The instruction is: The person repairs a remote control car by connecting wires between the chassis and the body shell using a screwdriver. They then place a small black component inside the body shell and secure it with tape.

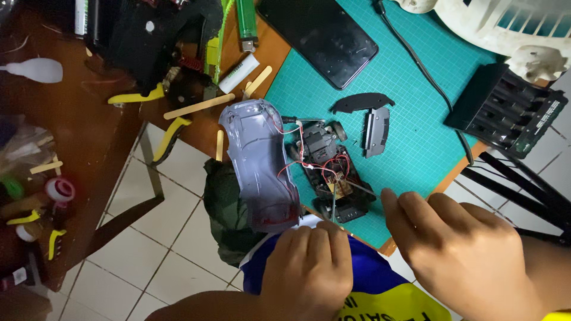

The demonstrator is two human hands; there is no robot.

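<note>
I look down on a teal cutting mat (416, 148) over a brown table (89, 137). Near the top a green lighter (247, 21) lies beside a white cylinder with a green printed label (238, 72), and a black phone (324, 38) lies face up on the mat. To the right sits a black battery charger (505, 113) with a white label strip along one edge, and its black cable (416, 65) runs up across the mat. A small toy car chassis (327, 172) lies at the mat's near edge, red wires showing, with its grey transparent body shell (259, 163) turned over just to its left. Two black plastic parts (369, 119) lie just beyond it.

My left hand (309, 267) is curled shut, pinching a thin metal rod that points up into the chassis. My right hand (464, 249) is closed round a thin tool (357, 187) whose tip touches the chassis. Both hands are just on the near side of the car
</note>
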